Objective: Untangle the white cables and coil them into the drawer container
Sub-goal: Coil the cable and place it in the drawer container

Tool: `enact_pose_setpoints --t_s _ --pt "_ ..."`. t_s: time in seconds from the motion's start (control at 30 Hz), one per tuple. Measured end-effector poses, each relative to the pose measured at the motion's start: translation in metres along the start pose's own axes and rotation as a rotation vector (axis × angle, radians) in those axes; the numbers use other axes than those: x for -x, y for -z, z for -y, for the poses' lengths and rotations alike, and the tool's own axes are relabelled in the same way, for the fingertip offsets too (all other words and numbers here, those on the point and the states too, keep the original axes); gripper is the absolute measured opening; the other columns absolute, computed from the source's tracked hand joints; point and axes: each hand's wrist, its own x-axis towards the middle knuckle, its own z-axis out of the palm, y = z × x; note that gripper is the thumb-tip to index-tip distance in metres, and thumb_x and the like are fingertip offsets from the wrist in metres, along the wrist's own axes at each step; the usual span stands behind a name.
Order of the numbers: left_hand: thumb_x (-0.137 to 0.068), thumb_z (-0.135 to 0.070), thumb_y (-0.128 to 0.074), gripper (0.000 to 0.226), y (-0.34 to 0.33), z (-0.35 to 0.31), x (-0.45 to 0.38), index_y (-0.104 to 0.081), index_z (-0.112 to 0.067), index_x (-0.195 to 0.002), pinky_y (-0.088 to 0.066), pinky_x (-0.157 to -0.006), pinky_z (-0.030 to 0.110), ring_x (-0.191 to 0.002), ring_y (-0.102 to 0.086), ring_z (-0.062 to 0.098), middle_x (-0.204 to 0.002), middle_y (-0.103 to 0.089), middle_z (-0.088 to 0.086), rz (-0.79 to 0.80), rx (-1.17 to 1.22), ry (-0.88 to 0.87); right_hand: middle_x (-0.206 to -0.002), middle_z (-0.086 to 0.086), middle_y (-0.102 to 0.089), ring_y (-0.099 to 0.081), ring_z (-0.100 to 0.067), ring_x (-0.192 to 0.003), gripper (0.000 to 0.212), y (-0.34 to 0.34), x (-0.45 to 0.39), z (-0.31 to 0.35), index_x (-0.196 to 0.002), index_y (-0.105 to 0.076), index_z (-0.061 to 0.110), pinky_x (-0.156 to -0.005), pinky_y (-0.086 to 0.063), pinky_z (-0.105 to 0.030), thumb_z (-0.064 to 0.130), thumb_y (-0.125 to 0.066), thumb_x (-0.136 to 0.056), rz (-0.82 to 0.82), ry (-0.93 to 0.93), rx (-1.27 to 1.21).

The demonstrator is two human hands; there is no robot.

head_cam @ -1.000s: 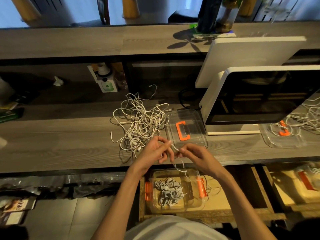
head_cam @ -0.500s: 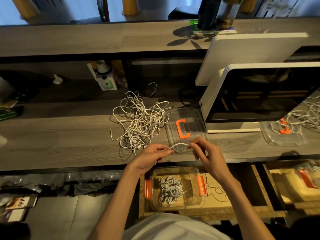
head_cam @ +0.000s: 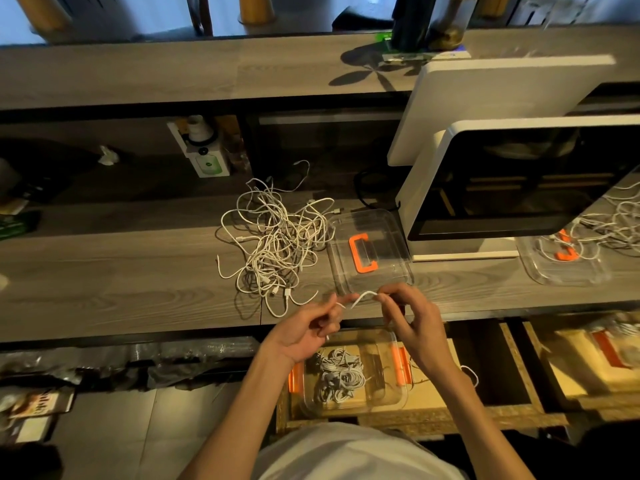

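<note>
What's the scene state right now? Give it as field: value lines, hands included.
left hand: pinches one end of a white cable
right hand: pinches the same cable, which arcs between the hands
cable pile: tangled, on the counter
lid: clear, orange handle, lying on the counter right of the pile
container: clear, orange latches, in the open drawer, lid off
coiled cables: several inside the container

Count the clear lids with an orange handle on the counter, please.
2. One lid lies beside the cable tangle, in front of the hands. The other lid lies at the right, partly under cables; more may be hidden beyond the frame.
</note>
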Motion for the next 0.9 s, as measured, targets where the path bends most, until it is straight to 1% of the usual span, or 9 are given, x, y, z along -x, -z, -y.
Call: enact_pose_setpoints --t_s 0.13,0.23,0.33,0.4,0.53,0.6,0.73,0.8,0.9 --pt "-0.099 -0.025 -0.050 0.042 -0.002 0.001 -0.004 -0.063 0.006 -0.124 -0.023 -0.045 0.019 -0.052 -0.027 0.006 -0.060 -0.039 -0.003 -0.059 -0.075 -0.025 -0.086 0.008 -0.063 -0.063 -0.018 -0.079 0.008 0.002 0.003 0.001 -0.103 -0.069 0.028 -0.068 -0.053 -0.032 0.032 -0.062 -0.100 0.000 0.011 0.006" --pt "-0.099 -0.030 -0.051 0.042 -0.002 0.000 -0.005 -0.069 0.004 -0.115 -0.031 -0.049 0.018 -0.056 -0.033 0.007 -0.060 -0.046 -0.002 -0.180 -0.144 -0.094 -0.093 0.015 -0.066 -0.064 -0.015 -0.089 0.009 0.003 0.008 -0.003 -0.103 -0.071 0.032 -0.075 -0.055 -0.035 0.036 -0.065 -0.098 0.044 -0.004 0.037" --pt "-0.104 -0.026 -0.049 0.035 -0.008 0.001 -0.006 -0.068 0.000 -0.093 -0.056 -0.070 0.029 -0.075 -0.060 0.016 -0.075 -0.067 0.006 -0.294 -0.111 -0.188 -0.097 0.022 -0.069 -0.065 -0.013 -0.093 0.015 0.004 0.013 -0.005 -0.101 -0.074 0.034 -0.077 -0.056 -0.036 0.044 -0.065 -0.096 0.143 -0.004 0.071" --pt "-0.107 -0.023 -0.044 0.033 -0.012 0.001 -0.007 -0.061 -0.001 -0.087 -0.060 -0.077 0.037 -0.082 -0.066 0.024 -0.080 -0.066 0.013 -0.302 -0.014 -0.213 -0.095 0.027 -0.069 -0.065 -0.011 -0.088 0.018 0.002 0.014 -0.002 -0.099 -0.075 0.036 -0.074 -0.056 -0.033 0.049 -0.065 -0.093 0.206 -0.009 0.089" --pt "-0.108 -0.021 -0.039 0.032 -0.016 0.001 -0.010 -0.053 -0.003 -0.085 -0.038 -0.050 0.019 -0.054 -0.043 0.010 -0.064 -0.046 0.003 -0.331 0.043 -0.191 -0.095 0.026 -0.072 -0.067 -0.008 -0.088 0.021 -0.005 0.015 0.006 -0.099 -0.079 0.033 -0.074 -0.051 -0.021 0.049 -0.069 -0.090 0.288 -0.002 0.075" --pt "-0.109 -0.020 -0.038 0.033 -0.016 0.001 -0.013 -0.053 -0.002 -0.086 -0.029 -0.044 0.016 -0.047 -0.035 0.006 -0.060 -0.040 0.000 -0.344 0.010 -0.214 -0.093 0.022 -0.073 -0.068 -0.010 -0.082 0.020 -0.009 0.014 0.009 -0.102 -0.077 0.033 -0.071 -0.054 -0.025 0.048 -0.069 -0.092 0.352 -0.027 0.059" --pt "-0.110 -0.022 -0.038 0.037 -0.007 -0.004 -0.012 -0.060 -0.003 -0.087 -0.026 -0.045 0.016 -0.049 -0.036 0.006 -0.062 -0.043 -0.001 -0.432 -0.187 -0.308 -0.092 0.017 -0.073 -0.070 -0.005 -0.087 0.011 -0.005 0.012 0.001 -0.109 -0.069 0.034 -0.076 -0.055 -0.022 0.037 -0.065 -0.099 0.441 -0.104 0.092" --pt "-0.110 -0.024 -0.038 0.038 -0.006 -0.005 -0.008 -0.063 -0.005 -0.088 -0.031 -0.046 0.015 -0.052 -0.040 0.007 -0.064 -0.047 -0.001 -0.499 -0.331 -0.348 -0.096 0.017 -0.071 -0.068 -0.004 -0.091 0.008 -0.001 0.012 -0.003 -0.108 -0.066 0.036 -0.079 -0.057 -0.027 0.034 -0.065 -0.100 0.472 -0.094 0.144" --pt "-0.110 -0.024 -0.036 0.040 -0.012 -0.004 -0.006 -0.065 -0.010 -0.088 -0.041 -0.055 0.016 -0.060 -0.049 0.009 -0.067 -0.054 -0.001 -0.537 -0.591 -0.352 -0.100 0.021 -0.064 -0.064 -0.002 -0.095 0.009 -0.002 0.009 0.003 -0.105 -0.070 0.038 -0.079 -0.052 -0.019 0.033 -0.068 -0.098 0.436 -0.028 0.171"
